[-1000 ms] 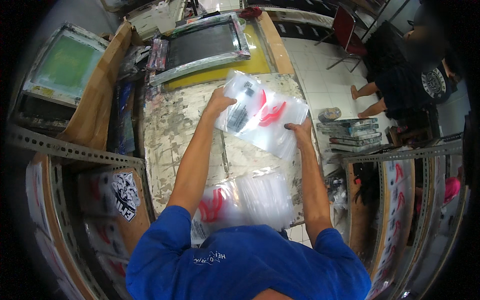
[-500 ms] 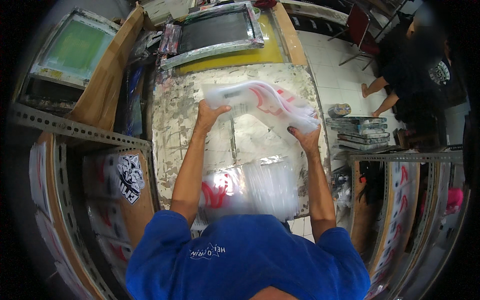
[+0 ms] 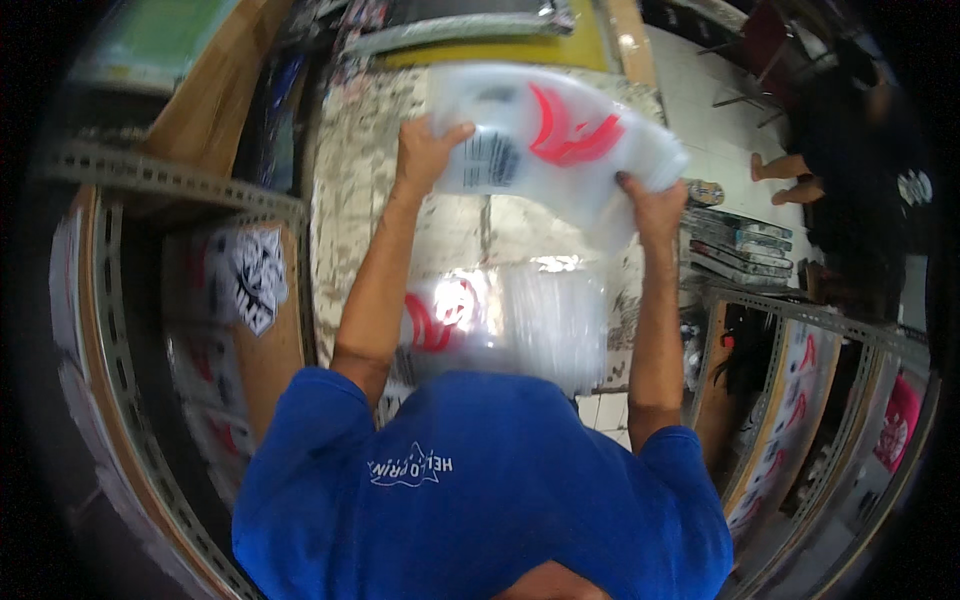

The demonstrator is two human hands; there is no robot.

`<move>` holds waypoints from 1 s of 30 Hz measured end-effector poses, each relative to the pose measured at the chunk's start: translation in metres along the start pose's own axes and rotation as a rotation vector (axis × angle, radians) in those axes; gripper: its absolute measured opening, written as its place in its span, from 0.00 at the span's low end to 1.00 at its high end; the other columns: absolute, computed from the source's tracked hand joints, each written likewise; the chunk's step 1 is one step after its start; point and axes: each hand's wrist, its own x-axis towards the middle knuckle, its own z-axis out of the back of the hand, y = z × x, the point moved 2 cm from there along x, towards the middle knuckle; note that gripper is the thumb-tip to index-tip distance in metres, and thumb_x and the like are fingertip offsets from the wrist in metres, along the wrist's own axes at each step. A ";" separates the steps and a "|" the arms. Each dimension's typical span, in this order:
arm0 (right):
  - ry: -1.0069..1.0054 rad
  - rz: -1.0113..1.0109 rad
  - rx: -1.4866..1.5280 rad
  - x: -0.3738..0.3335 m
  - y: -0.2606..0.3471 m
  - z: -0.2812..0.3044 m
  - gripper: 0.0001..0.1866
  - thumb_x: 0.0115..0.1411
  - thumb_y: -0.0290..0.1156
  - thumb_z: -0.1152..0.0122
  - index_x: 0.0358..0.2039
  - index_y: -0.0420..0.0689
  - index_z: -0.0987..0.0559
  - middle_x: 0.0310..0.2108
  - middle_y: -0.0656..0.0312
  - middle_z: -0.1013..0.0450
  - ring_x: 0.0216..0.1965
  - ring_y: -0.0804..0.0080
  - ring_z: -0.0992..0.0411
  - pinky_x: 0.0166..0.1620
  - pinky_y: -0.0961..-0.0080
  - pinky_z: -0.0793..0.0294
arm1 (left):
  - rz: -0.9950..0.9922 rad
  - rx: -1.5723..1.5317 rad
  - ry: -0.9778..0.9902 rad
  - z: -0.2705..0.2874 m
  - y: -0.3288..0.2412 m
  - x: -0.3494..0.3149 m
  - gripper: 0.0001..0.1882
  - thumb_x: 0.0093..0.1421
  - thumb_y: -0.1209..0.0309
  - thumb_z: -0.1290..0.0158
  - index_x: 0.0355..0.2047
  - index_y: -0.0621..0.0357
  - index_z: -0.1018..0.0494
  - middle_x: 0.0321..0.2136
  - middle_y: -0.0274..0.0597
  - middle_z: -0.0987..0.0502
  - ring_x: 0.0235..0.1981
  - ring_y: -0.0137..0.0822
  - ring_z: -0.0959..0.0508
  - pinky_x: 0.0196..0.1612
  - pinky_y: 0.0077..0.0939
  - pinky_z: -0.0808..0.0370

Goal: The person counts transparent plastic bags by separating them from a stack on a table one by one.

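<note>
A stack of clear plastic bags (image 3: 560,135) with a red print and dark markings is held up over the table, spread between both hands and bowed along its length. My left hand (image 3: 428,150) grips its left end, thumb on top. At the right end, my right hand (image 3: 655,205) is closed on the stack, its thumb tip dark. Closer to my body, a second pile of clear plastic bags (image 3: 535,320) lies on the table, with a similar red print at its left and glare on its surface.
The worn, paint-stained table (image 3: 360,190) bears a screen-printing frame (image 3: 470,35) at its far end. Metal racks flank me, the left one with a slotted rail (image 3: 170,170). Stacked frames (image 3: 740,245) stand at the right. Another person's feet (image 3: 785,180) are on the tiled floor (image 3: 705,125) beyond.
The stack has gone from folded over to more spread out, its red print now facing up. The whole view has shifted, with the table and its things higher in the picture.
</note>
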 end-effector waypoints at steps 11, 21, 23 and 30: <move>0.545 -0.326 0.174 -0.125 0.067 -0.041 0.26 0.44 0.17 0.31 0.47 0.36 0.26 0.38 0.56 0.22 0.39 0.70 0.24 0.45 0.72 0.24 | 0.519 -0.032 -0.171 0.132 -0.038 -0.209 0.16 0.52 0.79 0.39 0.43 0.70 0.24 0.34 0.48 0.18 0.30 0.34 0.18 0.35 0.27 0.21; 0.694 -0.250 -0.489 -0.182 0.025 -0.070 0.35 0.44 0.27 0.29 0.52 0.32 0.34 0.41 0.39 0.26 0.42 0.43 0.25 0.47 0.61 0.26 | 0.739 0.072 -0.270 0.131 0.076 -0.293 0.15 0.49 0.77 0.37 0.37 0.74 0.23 0.29 0.50 0.18 0.25 0.36 0.18 0.28 0.29 0.22; 0.575 -0.074 -0.644 -0.189 0.047 -0.067 0.37 0.44 0.31 0.27 0.52 0.32 0.34 0.43 0.39 0.27 0.47 0.44 0.27 0.50 0.60 0.28 | 0.724 0.088 -0.277 0.132 0.082 -0.293 0.15 0.49 0.77 0.38 0.37 0.74 0.22 0.28 0.51 0.18 0.25 0.37 0.18 0.28 0.29 0.22; 0.639 0.536 -0.603 -0.171 0.071 -0.118 0.37 0.43 0.36 0.26 0.53 0.37 0.30 0.51 0.47 0.31 0.56 0.52 0.35 0.56 0.60 0.34 | 0.678 0.132 -0.303 0.140 0.095 -0.295 0.15 0.49 0.76 0.37 0.36 0.74 0.22 0.28 0.51 0.19 0.25 0.38 0.18 0.28 0.30 0.22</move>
